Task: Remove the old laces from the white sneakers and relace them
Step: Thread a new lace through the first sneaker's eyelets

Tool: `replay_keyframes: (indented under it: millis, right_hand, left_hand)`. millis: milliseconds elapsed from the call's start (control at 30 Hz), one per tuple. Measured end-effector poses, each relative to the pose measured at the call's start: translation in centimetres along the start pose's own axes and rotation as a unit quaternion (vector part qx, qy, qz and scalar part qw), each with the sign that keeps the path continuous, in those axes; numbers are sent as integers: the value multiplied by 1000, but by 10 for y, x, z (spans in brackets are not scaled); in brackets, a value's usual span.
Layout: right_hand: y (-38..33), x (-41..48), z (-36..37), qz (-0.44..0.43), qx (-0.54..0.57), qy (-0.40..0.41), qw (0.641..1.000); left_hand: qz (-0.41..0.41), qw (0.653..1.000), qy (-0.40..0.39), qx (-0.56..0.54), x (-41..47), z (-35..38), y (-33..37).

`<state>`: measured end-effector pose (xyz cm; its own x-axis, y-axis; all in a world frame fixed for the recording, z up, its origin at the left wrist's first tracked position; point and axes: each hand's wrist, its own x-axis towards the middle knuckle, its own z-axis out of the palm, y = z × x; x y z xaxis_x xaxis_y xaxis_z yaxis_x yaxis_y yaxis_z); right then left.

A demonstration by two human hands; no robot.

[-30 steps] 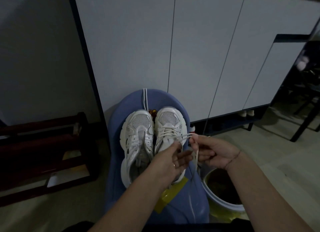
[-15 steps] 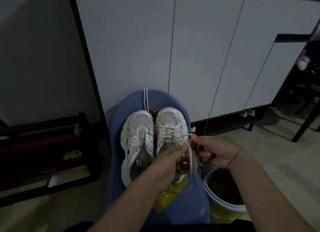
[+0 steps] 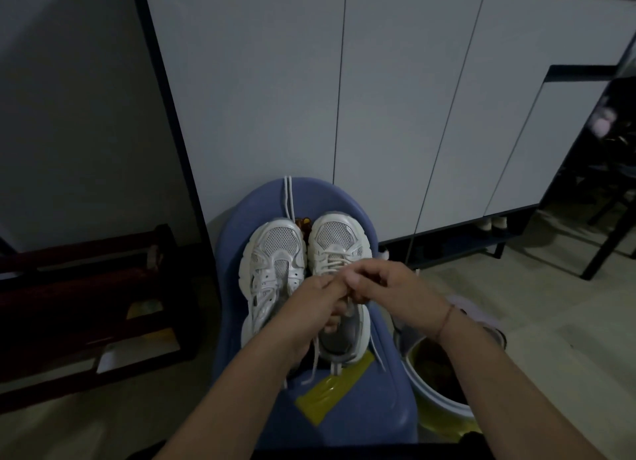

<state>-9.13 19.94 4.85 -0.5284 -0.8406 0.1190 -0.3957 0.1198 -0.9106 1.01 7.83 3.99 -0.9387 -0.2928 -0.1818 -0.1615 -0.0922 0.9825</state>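
Two white sneakers are set side by side on a blue chair (image 3: pixel 237 242), with their toes pointed toward the white cabinet (image 3: pixel 275 98). The left sneaker (image 3: pixel 275 253) is shown with its tongue exposed, while on the right sneaker (image 3: pixel 339 234) the lace (image 3: pixel 332 262) is crossed over the forward rows. Both hands are brought together, touching, above the middle of the right sneaker. The left hand (image 3: pixel 318 299) is curled with its fingers closed on the lace, and the right hand (image 3: pixel 385 282) is likewise curled, its thumb pressed down to pinch the same lace. Two free ends are seen hanging below the hands, past the heel and onto the seat. A loose lace (image 3: pixel 287 198) is draped over the chair back beyond the toes. A yellow strip (image 3: pixel 332 392) is laid near the seat's front edge. A white-rimmed bucket (image 3: pixel 447 413) is placed just beside the chair on the right, and a dark wooden rack (image 3: pixel 86 287) on the left.
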Motion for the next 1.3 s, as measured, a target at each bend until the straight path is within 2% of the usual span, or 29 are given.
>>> replay_keyframes:
  millis: [67, 100, 133, 200, 233, 267, 333, 400, 467, 533, 567, 633, 733, 800, 867, 1033, 1300]
  right_hand:
    - [6, 4, -3, -9, -55, 41, 998]
    - [13, 7, -7, -1, -61, 98, 993]
    - [18, 10, -12, 28, -31, 166, 985]
    - [31, 16, -23, 115, 116, 274, 948]
    - [36, 18, -25, 151, 170, 300, 926]
    - [40, 19, -25, 179, 181, 310, 916]
    - [41, 19, -22, 184, 62, 308, 931]
    - [26, 16, -14, 68, -44, 276, 958]
    - [9, 11, -1, -17, -4, 153, 988]
    - [2, 9, 12, -25, 4, 37, 999]
    - [6, 10, 16, -26, -45, 23, 998]
    - [13, 13, 13, -33, -100, 75, 992]
    - [20, 15, -7, -14, -80, 203, 976]
    - [25, 15, -18, 8, -98, 242, 965]
    - [29, 14, -20, 16, -124, 229, 965]
    - [19, 10, 0, -50, -114, 93, 988]
    - [23, 19, 7, -41, -177, 118, 976]
  left_hand:
    - [0, 1000, 7, -8, 1, -10, 2]
    - [0, 1000, 10, -19, 2, -16, 4]
    - [0, 999, 14, -35, 3, -22, 5]
    - [1, 997, 26, -66, 3, -30, 8]
    - [1, 997, 32, -75, 3, -33, 9]
    - [0, 996, 35, -78, 3, -35, 9]
    - [0, 998, 37, -58, 3, -35, 6]
    - [2, 999, 34, -9, 4, -32, 2]
    - [5, 999, 30, 29, 5, -26, 1]
    - [9, 999, 25, 45, 4, -22, -1]
    - [8, 999, 23, 43, 4, -22, -1]
    - [4, 999, 18, 38, 4, -23, -2]
    - [2, 999, 22, 31, 6, -28, -3]
    - [4, 999, 26, 30, 7, -29, -3]
    - [6, 999, 29, 40, 7, -27, -4]
    - [5, 996, 60, 67, 10, -17, -9]
    - [-17, 991, 133, 1, 17, -6, -21]
